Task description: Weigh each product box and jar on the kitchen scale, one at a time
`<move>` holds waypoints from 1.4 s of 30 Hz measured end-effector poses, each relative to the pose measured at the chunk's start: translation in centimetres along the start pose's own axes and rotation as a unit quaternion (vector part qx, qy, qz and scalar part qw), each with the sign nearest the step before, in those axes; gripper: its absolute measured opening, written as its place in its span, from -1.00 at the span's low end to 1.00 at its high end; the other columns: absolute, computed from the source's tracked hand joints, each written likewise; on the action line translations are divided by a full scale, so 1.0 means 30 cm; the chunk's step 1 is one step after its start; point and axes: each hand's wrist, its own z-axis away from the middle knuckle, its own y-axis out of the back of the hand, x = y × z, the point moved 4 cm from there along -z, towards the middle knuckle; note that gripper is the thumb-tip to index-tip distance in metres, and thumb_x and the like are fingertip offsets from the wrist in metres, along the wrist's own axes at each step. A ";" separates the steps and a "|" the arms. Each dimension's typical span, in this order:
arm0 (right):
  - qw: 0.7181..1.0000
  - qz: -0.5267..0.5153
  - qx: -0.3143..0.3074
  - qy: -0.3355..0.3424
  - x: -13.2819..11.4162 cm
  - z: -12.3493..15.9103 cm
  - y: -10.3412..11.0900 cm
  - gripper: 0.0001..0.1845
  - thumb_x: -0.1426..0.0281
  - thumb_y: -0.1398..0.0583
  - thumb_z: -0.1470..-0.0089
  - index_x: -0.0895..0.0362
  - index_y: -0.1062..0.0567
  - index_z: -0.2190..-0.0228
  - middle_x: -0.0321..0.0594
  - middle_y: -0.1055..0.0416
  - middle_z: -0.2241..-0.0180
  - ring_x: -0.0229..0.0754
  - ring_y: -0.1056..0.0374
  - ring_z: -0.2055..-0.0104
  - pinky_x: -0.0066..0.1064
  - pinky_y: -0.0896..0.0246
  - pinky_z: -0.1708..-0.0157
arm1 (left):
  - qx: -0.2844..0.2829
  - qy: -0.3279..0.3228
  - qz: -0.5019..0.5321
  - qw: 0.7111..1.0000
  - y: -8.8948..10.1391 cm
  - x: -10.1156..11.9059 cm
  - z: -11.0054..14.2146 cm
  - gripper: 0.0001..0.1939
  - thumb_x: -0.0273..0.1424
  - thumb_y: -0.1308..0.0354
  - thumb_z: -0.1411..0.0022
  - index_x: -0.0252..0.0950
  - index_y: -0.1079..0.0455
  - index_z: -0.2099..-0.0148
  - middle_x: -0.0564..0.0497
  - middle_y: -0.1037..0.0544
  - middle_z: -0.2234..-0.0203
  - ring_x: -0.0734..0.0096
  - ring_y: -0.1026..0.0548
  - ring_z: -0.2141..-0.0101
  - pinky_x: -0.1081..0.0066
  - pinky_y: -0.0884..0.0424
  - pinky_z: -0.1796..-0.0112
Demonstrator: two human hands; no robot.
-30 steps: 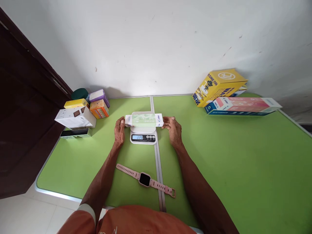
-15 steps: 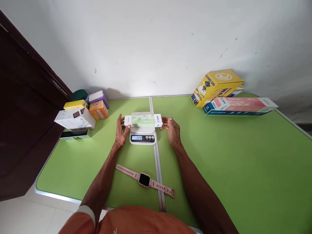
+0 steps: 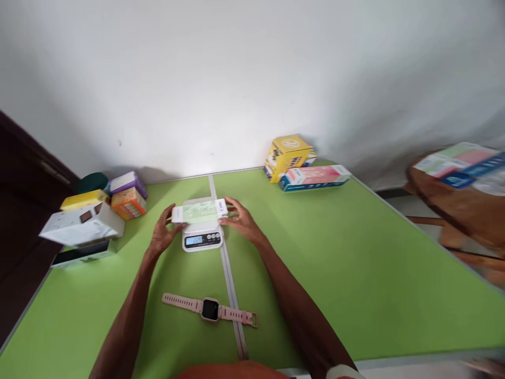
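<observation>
While the left hand grips one end of the green-and-white box, thumb in front and fingers behind, the right hand pinches the other. Box level above the scale; resting or just clear, cannot tell. Readout lit, last digit blurred. Step in hand, by my judgement: two-handed positioning over the pan. Any shift calls for both ends moving together, thumbs off the display. Nearer the body, between the forearms, the pink-strapped watch lies in the way of a low pull back. Leftward, white carton; rightward, yellow box, by the wall.
</observation>
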 end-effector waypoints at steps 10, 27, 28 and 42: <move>0.996 -0.006 0.052 0.071 -0.100 -0.002 0.201 -0.34 0.04 -0.56 0.16 -0.19 -0.69 -0.03 -0.25 -0.67 -0.07 0.10 -0.63 0.02 0.07 -0.64 0.02 | -0.048 -0.077 -0.097 0.991 -0.069 0.221 -0.118 -0.25 0.08 -0.51 0.01 -0.15 -0.50 -0.15 -0.15 -0.71 -0.08 -0.11 -0.66 -0.10 -0.18 -0.57 -0.18; 0.906 0.184 0.356 0.138 -0.169 -0.044 1.168 -0.34 0.16 -0.26 -0.12 0.10 -0.56 -0.22 0.01 -0.64 -0.12 0.21 -0.56 -0.14 0.07 -0.54 -0.11 | -0.092 -0.163 0.024 0.982 -1.165 0.647 -0.415 -0.40 -0.28 -0.60 -0.04 -0.28 -0.50 -0.09 -0.15 -0.72 0.09 0.07 -0.68 0.10 0.11 -0.61 0.03; 0.904 0.192 0.357 0.136 -0.166 -0.055 1.194 -0.35 0.17 -0.25 -0.11 0.10 -0.57 -0.21 0.01 -0.65 -0.10 0.21 -0.57 -0.13 0.07 -0.54 -0.10 | -0.086 -0.163 0.025 0.982 -1.196 0.645 -0.421 -0.39 -0.29 -0.59 -0.05 -0.28 -0.49 -0.10 -0.15 -0.71 0.08 0.07 -0.68 0.10 0.10 -0.61 0.02; 0.893 0.253 0.361 0.093 -0.052 -0.097 1.272 -0.38 0.17 -0.28 -0.12 0.12 -0.58 -0.18 0.08 -0.65 -0.12 0.28 -0.59 -0.16 0.15 -0.55 -0.15 | -0.059 -0.170 -0.095 0.979 -1.315 0.623 -0.439 -0.47 -0.37 -0.55 -0.13 -0.25 -0.48 -0.11 -0.22 -0.58 -0.03 -0.08 -0.59 -0.08 0.02 -0.52 -0.13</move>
